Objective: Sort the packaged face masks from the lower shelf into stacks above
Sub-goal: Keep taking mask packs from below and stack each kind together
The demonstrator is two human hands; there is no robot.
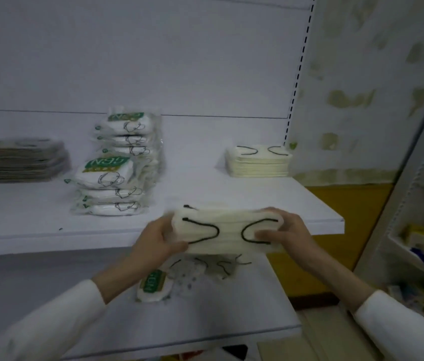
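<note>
- Leaning pile of white clear-wrapped N95 mask packs (pixel 117 165) on white upper shelf (pixel 205 188): a bump could topple it.
- Left hand (pixel 157 242) and right hand (pixel 287 231): fingers grip both ends of cream black-looped mask bundle (pixel 228 231), held at the shelf's front edge.
- Bundle may fan apart short of matching cream stack (pixel 258 161).

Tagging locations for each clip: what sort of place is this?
Likely a small shop or stockroom: white slotted display shelving, stacks of packaged N95 masks, and a neighbouring rack of colourful packaged goods. The left hand and right hand grip a cream mask bundle.
</note>
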